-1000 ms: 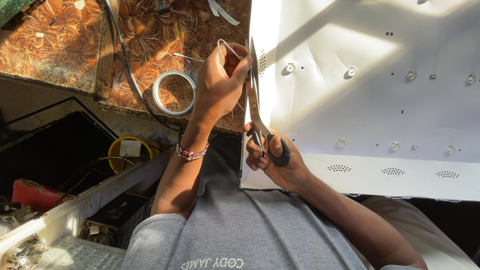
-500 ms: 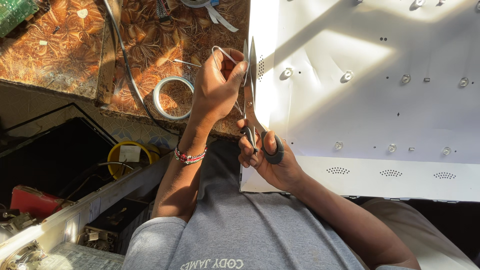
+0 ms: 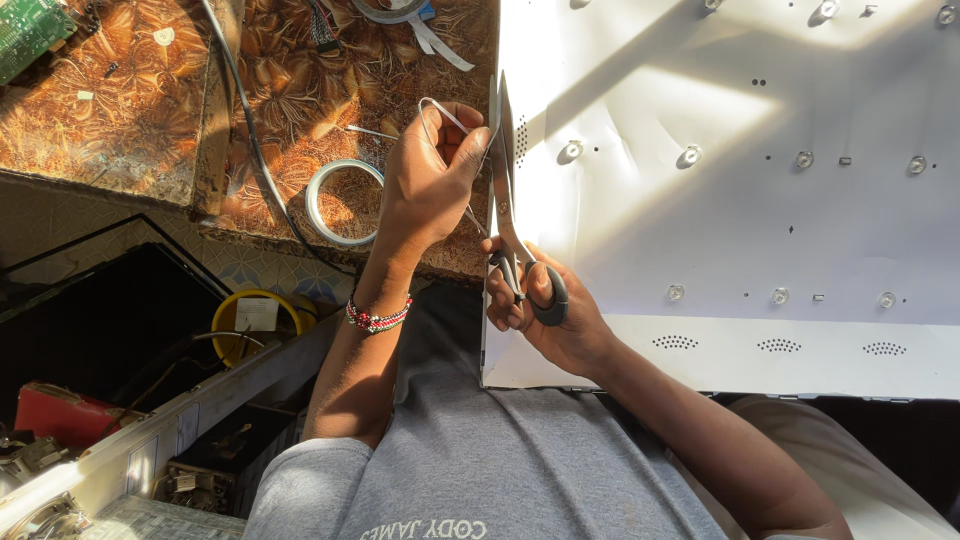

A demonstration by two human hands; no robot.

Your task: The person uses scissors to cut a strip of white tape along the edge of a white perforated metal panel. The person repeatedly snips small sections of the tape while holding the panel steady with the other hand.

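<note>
Fig.: thin loop of pale wire (image 3: 440,120) is pinched betw. fingers of left hand (image 3: 428,180) at edge of white perforated backlight panel (image 3: 740,200); long steel scissors w/ dark handles (image 3: 515,225) are gripped by right hand (image 3: 545,320), fingers closed thru the handles, blades shut, tips up. Step judged: trimming wire; blades to be opened, set across it. Beyond: brown leaf-patterned tabletop (image 3: 120,110), tape roll (image 3: 340,200), black cable (image 3: 240,120)

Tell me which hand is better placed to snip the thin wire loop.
Right. The right hand already has its fingers through the handles of the scissors, whose blades point up beside the wire loop. The left hand is occupied pinching that loop.
</note>
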